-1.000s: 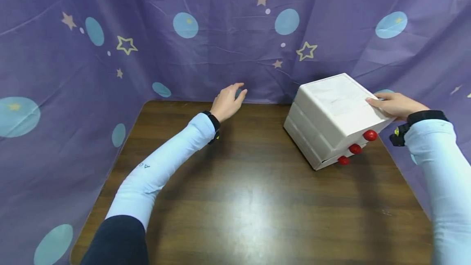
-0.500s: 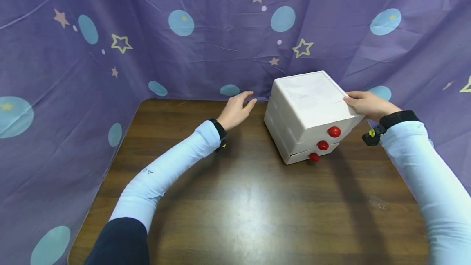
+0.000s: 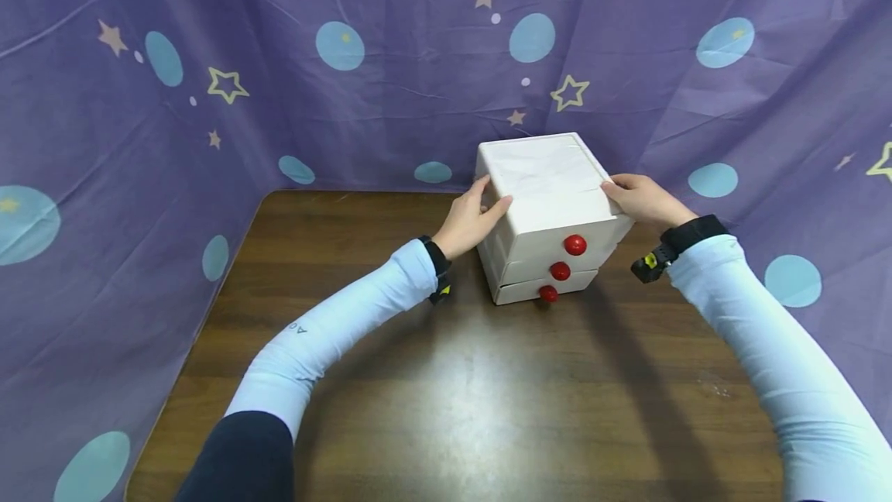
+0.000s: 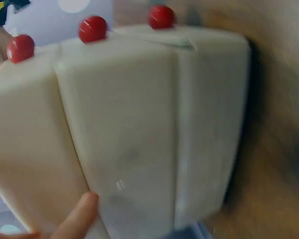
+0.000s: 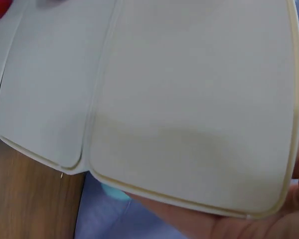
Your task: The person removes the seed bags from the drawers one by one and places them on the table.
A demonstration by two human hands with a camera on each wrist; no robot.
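A small white drawer unit (image 3: 540, 165) with red round knobs stands near the back of the table, its fronts facing me. My right hand (image 3: 648, 200) grips its upper right edge, thumb on the top and the other fingers down the side. In the right wrist view part of that hand (image 5: 239, 226) shows behind the corner of the top drawer front. Beside the unit's left wall is my left hand (image 3: 467, 223), fingers spread and thumb close to the top edge. One fingertip (image 4: 87, 206) overlaps the side wall in the left wrist view.
The brown wooden table (image 3: 390, 424) extends in front of the unit and to its left. A purple curtain (image 3: 418, 60) with stars and blue ovals hangs along the back and sides, close behind the unit.
The drawer unit has moved left across the table in my right hand's grip, turning its fronts more toward me. My left hand has moved slightly right and now lies at its left side.
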